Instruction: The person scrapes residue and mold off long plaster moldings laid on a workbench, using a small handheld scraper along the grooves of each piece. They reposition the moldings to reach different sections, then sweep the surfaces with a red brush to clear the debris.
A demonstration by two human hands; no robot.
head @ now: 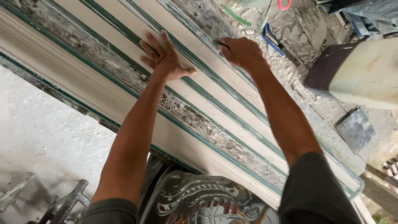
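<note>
Long cream strips (pixel 207 89) with green-edged glass borders lie side by side on a plaster-spattered bench, running from upper left to lower right. My left hand (pixel 163 58) rests flat on one strip, fingers spread, palm down. My right hand (pixel 240 52) is closed around a small dark tool whose tip shows at the far edge of the strips; what kind of tool it is cannot be told.
A blue-handled tool (pixel 271 39) lies among plaster crumbs beyond the strips. A white and dark block (pixel 356 70) sits at right, with a dark square tile (pixel 355 129) below it. A metal stand (pixel 68 203) is on the grey floor at lower left.
</note>
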